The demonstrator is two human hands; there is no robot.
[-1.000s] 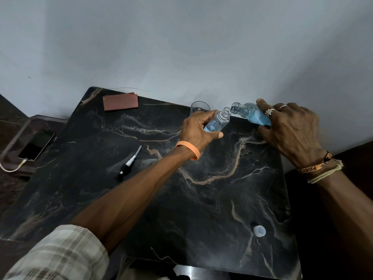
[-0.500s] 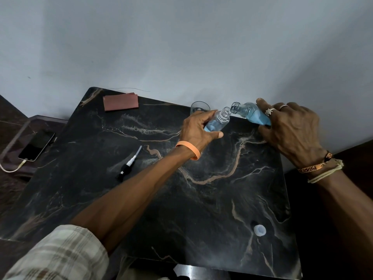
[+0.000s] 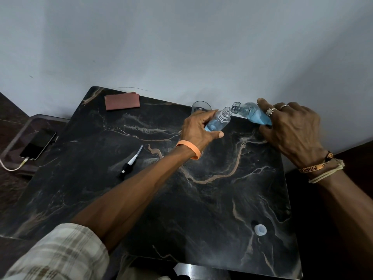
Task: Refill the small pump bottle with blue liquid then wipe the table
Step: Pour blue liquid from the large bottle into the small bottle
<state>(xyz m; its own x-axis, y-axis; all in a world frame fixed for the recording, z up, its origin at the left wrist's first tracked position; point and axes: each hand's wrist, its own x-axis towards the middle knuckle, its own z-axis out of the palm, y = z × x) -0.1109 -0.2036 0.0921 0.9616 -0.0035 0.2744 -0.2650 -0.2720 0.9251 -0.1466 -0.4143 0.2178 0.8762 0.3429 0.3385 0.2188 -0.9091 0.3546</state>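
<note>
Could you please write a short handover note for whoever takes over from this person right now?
The left grip holds the small bottle, tilted, neck open, some blue liquid inside.
The right grip holds the larger bottle of blue liquid, tipped with its mouth at the small bottle's mouth.
The pump head lies on the table at left, the white cap at near right, and the reddish-brown cloth at the far left corner.
Done: both bottles open, pouring apparently under way.
Left: finish filling, refit the pump head, probably recap the larger bottle, wipe the table.
</note>
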